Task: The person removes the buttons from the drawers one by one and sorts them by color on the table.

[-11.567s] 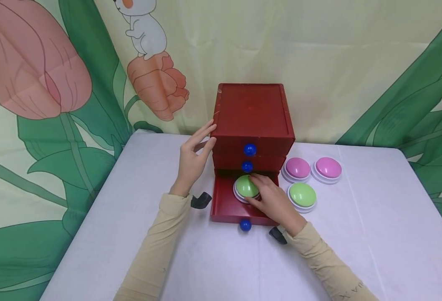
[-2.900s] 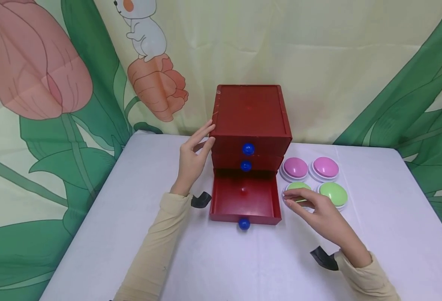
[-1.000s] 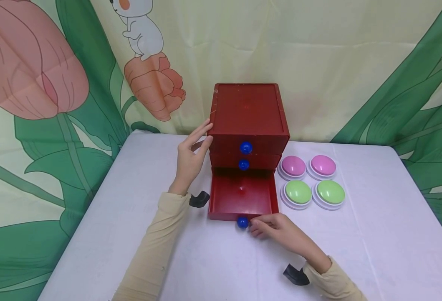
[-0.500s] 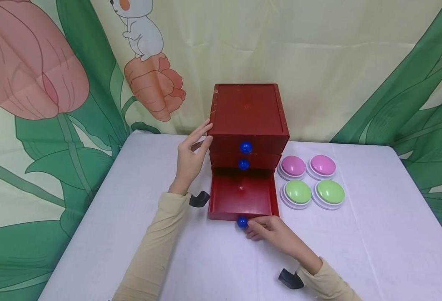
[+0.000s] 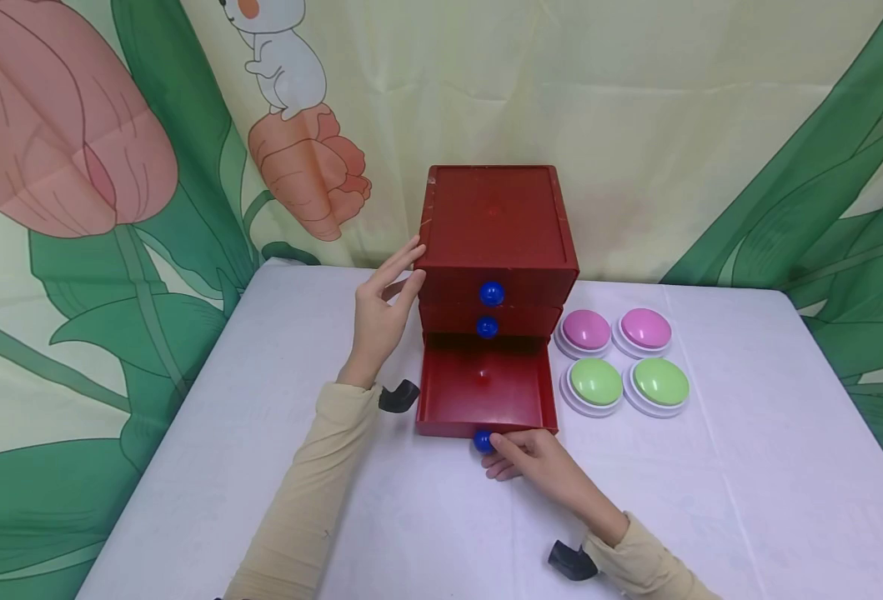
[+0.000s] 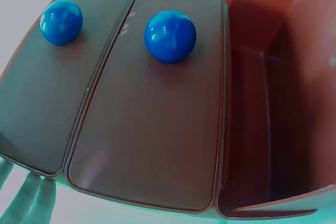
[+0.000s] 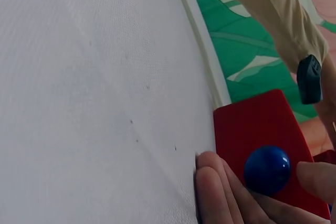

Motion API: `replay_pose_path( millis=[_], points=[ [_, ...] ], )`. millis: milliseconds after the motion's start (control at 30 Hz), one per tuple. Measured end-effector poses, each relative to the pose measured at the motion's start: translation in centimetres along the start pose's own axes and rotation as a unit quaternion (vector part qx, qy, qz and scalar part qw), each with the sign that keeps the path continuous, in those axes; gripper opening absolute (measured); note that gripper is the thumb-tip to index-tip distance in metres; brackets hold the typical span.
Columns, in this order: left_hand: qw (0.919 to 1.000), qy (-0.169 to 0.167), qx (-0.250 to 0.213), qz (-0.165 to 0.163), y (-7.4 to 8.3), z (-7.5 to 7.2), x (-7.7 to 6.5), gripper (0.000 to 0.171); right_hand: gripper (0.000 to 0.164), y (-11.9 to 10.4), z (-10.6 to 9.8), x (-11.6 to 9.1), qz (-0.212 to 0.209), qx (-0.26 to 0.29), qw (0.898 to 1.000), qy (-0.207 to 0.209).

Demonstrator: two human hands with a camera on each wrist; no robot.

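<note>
A dark red drawer cabinet (image 5: 497,217) stands on the table, its bottom drawer (image 5: 456,400) pulled out with nothing in it. My left hand (image 5: 379,325) rests against the cabinet's left side with straight fingers. At the drawer's front, my right hand (image 5: 546,471) has its thumb and fingers around the blue knob (image 5: 481,441). In the right wrist view, that knob (image 7: 266,170) lies between the thumb (image 7: 319,180) and the other fingers. The left wrist view shows the two upper drawers closed, each with a blue knob (image 6: 170,36).
Right of the cabinet, two pink-domed round buttons (image 5: 587,330) sit behind two green-domed ones (image 5: 596,382), all on white bases. A white cloth (image 5: 261,433) covers the table. A printed curtain (image 5: 636,150) hangs behind.
The green button has gone from the drawer to the table beside the other. My right hand has since moved left to the bottom drawer's knob. The left hand has stayed put.
</note>
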State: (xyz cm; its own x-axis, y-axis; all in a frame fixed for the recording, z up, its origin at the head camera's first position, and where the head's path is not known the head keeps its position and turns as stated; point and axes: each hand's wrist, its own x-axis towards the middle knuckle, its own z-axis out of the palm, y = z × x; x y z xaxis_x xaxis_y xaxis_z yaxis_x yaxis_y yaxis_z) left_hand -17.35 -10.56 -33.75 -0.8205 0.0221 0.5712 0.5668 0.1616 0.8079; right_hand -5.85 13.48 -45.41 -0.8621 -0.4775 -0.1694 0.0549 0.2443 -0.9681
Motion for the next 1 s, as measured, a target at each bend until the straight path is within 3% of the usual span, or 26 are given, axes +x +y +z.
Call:
replay_pose_path(
  millis=[267, 1000],
  points=[
    [1.0, -0.002, 0.001, -0.002, -0.23, -0.05, 0.01, 0.035, 0.032, 0.36, 0.45, 0.2, -0.002, -0.005, 1.0, 0.027],
    [1.0, 0.0, 0.0, -0.001, -0.34, 0.01, -0.01, 0.035, 0.032, 0.04, -0.24, 0.97, -0.011, -0.032, 0.999, 0.033]
  ],
)
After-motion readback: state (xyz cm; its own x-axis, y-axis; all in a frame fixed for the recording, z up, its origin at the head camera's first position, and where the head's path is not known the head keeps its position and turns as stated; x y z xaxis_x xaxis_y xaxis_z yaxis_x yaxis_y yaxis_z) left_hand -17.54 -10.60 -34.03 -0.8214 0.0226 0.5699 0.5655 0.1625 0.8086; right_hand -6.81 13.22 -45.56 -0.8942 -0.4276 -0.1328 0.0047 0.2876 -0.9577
